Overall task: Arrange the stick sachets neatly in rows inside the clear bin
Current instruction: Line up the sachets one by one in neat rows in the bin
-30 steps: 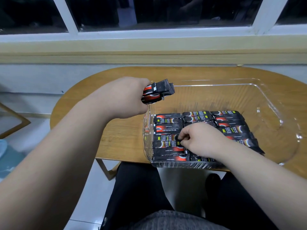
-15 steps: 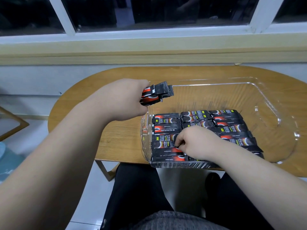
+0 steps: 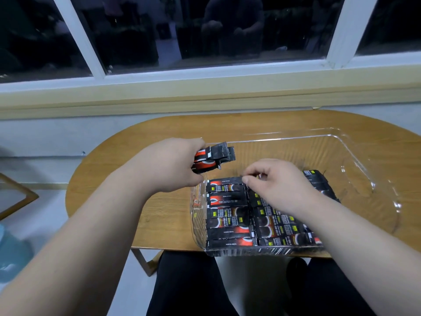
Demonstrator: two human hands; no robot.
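A clear plastic bin (image 3: 355,156) sits on the wooden table, its near end at the table's front edge. Black-and-red stick sachets (image 3: 227,215) lie side by side in rows across the bin's near half. My left hand (image 3: 173,165) hovers over the bin's left rim and grips a bundle of sachets (image 3: 216,156) that sticks out to the right. My right hand (image 3: 280,183) is inside the bin over the rows, and its thumb and fingers pinch the right end of the farthest sachet (image 3: 225,180) in the left row. It hides part of the middle row.
The oval wooden table (image 3: 136,179) stands under a window sill (image 3: 205,92), with bare wood left of the bin. The bin's far half (image 3: 296,153) holds nothing. My dark-trousered legs (image 3: 189,283) are below the front edge. A wooden frame (image 3: 18,197) stands at far left.
My right hand has moved from the near middle of the rows up to their far end, where it now pinches a sachet. My left hand holds the bundle in about the same place.
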